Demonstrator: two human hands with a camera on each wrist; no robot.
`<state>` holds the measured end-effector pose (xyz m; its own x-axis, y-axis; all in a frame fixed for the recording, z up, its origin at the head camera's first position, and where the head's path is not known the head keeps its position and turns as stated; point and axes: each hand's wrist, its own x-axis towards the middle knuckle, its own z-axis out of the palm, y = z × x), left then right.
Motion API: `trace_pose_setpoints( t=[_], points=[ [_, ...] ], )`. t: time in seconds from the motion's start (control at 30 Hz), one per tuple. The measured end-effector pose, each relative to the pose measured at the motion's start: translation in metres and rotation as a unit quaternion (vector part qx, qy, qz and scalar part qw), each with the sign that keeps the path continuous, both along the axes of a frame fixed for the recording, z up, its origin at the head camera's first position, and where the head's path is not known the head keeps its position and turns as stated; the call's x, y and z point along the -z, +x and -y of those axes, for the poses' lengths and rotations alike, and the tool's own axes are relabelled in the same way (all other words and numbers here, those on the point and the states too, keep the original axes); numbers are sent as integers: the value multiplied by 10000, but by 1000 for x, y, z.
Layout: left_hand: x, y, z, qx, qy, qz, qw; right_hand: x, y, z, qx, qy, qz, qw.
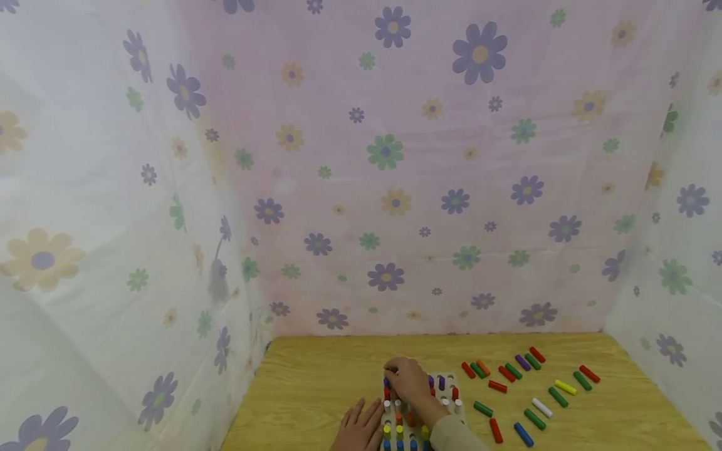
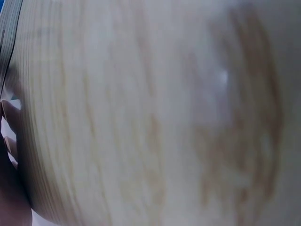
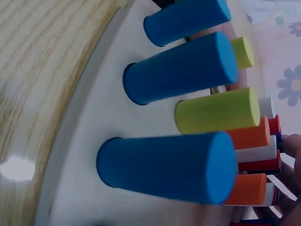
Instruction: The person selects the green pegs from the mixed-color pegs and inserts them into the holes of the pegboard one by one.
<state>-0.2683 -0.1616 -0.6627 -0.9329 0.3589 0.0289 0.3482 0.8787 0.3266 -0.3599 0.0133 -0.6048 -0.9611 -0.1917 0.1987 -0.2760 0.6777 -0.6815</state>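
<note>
Pegboard [image 3: 101,106], cut off below, partly hidden by the right hand [image 1: 412,383], whose grip I cannot tell; left hand [image 1: 360,428] lies straight-fingered alongside.

Booth-like spot, bldg. type unclear — floral sheets [image 1: 333,144] round wood-grain tbl. [image 1: 310,376], 3 sides.

White pegboard [image 3: 106,113] laid flat beneath right fingers [image 1: 396,364] | coloured cylindrical pegs [image 3: 164,165] seated upright in rows around them | loose pegs [image 1: 558,396] strewn to their right
</note>
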Motion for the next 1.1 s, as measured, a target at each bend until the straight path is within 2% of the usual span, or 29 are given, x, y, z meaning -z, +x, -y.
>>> trace_pose_setpoints(
  t=[0.27,0.47,0.6,0.73,0.97,1.1],
  points=[
    [-1,1,-1,-6,8,20,10000,-1,0,-6,-256,55,155,9995],
    [0,0,-1,15,3,96,10000,-17,4,-22,-515,196,216,9982],
    [1,-1,1,26,-29,33,10000,-31,10,-35,-643,278,211,9973],
    [3,-2,1,17,-56,54,10000,-39,18,-49,-703,267,89,9971],
    [4,-2,0,-45,-88,60,9999,-43,26,-77,-779,214,-238,9964],
    [3,-2,2,27,-42,-40,10000,-45,33,-94,-912,69,-57,9958]
  ],
)
